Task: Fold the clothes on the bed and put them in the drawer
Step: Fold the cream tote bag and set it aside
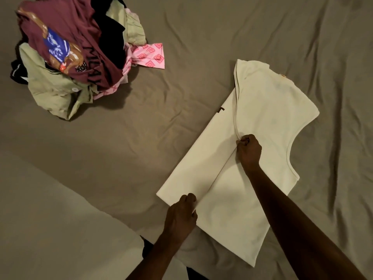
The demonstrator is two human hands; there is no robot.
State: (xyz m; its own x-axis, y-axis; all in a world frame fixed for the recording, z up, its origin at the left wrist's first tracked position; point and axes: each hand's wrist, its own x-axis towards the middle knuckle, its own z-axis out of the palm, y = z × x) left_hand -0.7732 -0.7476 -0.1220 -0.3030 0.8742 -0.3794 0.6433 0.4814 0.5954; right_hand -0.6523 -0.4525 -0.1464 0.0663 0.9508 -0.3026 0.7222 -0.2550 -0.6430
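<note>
Your cream T-shirt (262, 118) lies flat on the bed (201, 47), one side already folded in along its length. It looks light, soft and limp, so it will likely sag wherever unsupported; take it along the folded edge. Your right hand (248, 148) pinches that edge midway with curled fingers, and your left hand (182, 215) pinches it at the hem. The unfolded pile (76, 53) waits well apart, far left.

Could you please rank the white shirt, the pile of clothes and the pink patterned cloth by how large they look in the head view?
1. White shirt, biggest, though it lies nearer the camera.
2. Pile of clothes, somewhat smaller and farther away, so the top two are unsure.
3. Pink patterned cloth, clearly smallest; partly buried.
</note>
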